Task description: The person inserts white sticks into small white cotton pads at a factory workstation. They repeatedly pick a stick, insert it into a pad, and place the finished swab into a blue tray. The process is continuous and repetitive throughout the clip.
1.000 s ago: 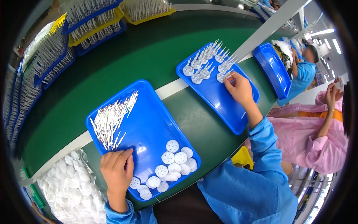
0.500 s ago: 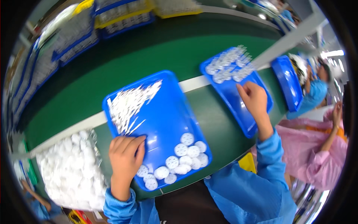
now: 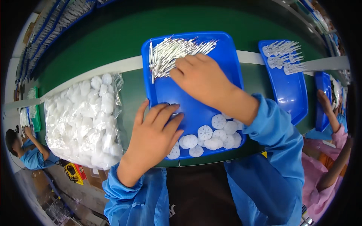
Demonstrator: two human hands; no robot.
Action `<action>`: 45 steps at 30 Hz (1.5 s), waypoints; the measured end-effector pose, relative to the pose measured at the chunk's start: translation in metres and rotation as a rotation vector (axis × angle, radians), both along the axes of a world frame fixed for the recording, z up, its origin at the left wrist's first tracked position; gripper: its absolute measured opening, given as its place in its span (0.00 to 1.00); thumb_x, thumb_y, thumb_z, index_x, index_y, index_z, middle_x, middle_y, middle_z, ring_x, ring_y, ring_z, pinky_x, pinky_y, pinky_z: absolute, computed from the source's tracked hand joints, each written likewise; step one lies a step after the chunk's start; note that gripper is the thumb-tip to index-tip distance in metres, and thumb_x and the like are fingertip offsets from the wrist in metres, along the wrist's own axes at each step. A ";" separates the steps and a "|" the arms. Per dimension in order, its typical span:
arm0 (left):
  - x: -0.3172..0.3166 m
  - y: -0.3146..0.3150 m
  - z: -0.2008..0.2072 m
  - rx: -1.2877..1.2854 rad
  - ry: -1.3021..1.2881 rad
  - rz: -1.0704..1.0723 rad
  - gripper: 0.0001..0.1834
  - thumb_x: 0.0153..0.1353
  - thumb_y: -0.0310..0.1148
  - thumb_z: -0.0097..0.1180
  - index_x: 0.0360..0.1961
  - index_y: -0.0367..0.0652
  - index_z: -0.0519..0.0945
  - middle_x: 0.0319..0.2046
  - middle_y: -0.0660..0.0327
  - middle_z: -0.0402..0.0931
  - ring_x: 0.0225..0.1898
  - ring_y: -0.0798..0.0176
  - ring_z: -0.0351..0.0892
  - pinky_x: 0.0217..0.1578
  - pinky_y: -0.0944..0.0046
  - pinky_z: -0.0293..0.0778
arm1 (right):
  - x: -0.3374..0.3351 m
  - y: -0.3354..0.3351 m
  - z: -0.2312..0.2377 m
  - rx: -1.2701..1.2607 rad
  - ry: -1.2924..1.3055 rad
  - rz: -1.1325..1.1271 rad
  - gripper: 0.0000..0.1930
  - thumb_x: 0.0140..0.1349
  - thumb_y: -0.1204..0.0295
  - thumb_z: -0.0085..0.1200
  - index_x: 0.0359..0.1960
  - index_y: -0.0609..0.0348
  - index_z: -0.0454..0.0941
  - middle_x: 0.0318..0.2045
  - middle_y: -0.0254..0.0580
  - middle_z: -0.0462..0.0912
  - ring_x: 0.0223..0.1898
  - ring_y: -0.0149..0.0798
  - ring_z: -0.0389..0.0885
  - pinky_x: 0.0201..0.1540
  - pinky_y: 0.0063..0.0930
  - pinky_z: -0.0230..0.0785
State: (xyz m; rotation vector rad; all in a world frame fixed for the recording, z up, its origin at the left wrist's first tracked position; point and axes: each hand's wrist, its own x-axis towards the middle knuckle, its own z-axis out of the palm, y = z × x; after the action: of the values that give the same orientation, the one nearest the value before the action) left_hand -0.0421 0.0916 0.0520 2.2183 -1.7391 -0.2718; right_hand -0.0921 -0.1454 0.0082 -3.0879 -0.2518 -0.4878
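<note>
My right hand (image 3: 203, 77) reaches over a blue tray (image 3: 238, 75), its fingers curled down at a pile of thin, silvery-white rods (image 3: 166, 54). Its fingertips are partly hidden, so what they pinch does not show. By the tray's left side, my left hand (image 3: 154, 132) hangs over the rim with fingers spread and bent, and nothing visible in it. White round discs with small holes (image 3: 205, 132) lie loose along the tray's near edge, some hidden by my right forearm.
Left of the tray lies a large clear bag of white round pieces (image 3: 83, 120). A second blue tray (image 3: 290, 94) at the right holds clear discs with upright stems (image 3: 283, 56). Stacked bins (image 3: 56, 26) stand far left. Other people work at both sides.
My right hand has moved left from the right-hand tray to the rods in the middle tray. My left hand now reaches over the rim with fingers more spread. The view has turned.
</note>
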 end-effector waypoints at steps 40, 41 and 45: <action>0.037 -0.084 -0.038 -0.682 0.683 0.404 0.19 0.69 0.14 0.63 0.60 0.36 0.88 0.53 0.57 0.81 0.54 0.64 0.85 0.48 0.68 0.86 | -0.027 -0.009 0.012 0.787 -0.329 -0.201 0.08 0.59 0.75 0.75 0.41 0.54 0.92 0.26 0.34 0.88 0.21 0.33 0.81 0.28 0.28 0.72; 0.038 -0.083 -0.038 -0.699 0.705 0.404 0.19 0.70 0.14 0.62 0.60 0.36 0.88 0.53 0.56 0.83 0.52 0.64 0.86 0.48 0.69 0.86 | -0.027 -0.008 0.015 0.837 -0.292 -0.223 0.08 0.60 0.75 0.75 0.41 0.55 0.92 0.26 0.35 0.88 0.21 0.33 0.82 0.28 0.29 0.72; 0.037 -0.084 -0.040 -0.646 0.581 0.341 0.21 0.68 0.15 0.64 0.61 0.39 0.89 0.49 0.53 0.88 0.46 0.62 0.88 0.46 0.67 0.85 | -0.033 -0.012 0.013 1.182 -0.005 -0.336 0.08 0.62 0.74 0.73 0.43 0.55 0.91 0.27 0.37 0.89 0.23 0.34 0.85 0.29 0.29 0.74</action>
State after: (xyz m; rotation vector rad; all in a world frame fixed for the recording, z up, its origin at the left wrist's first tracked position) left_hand -0.0046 0.0076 0.0120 1.6857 -0.9438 -0.2052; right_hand -0.1256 -0.1573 0.0208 -1.9520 0.4207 -0.4171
